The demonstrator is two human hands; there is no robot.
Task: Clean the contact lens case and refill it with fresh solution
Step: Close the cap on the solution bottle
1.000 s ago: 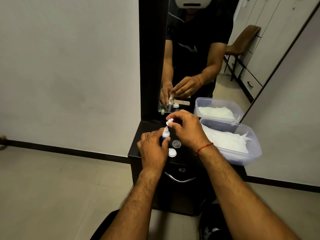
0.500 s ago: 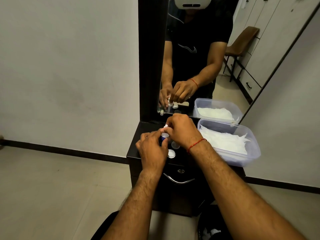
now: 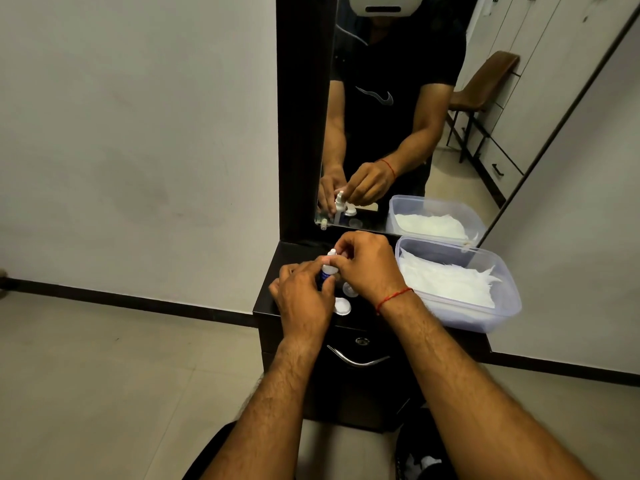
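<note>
Upright, solution bottle (image 3: 327, 270) gripped in left hand (image 3: 304, 297) fingers, right hand (image 3: 367, 266) fingers pinching its white tip.

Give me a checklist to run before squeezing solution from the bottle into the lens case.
1. Solution bottle held upright by left hand: ok.
2. Bottle tip uncovered: cannot tell; right hand is at the white top.
3. Case well open on the cabinet top: ok.
4. White cap off, lying beside the well: ok.
5. Well clean and dry: cannot tell, too small.
6. Tissue tub within reach at the right: ok.
</note>
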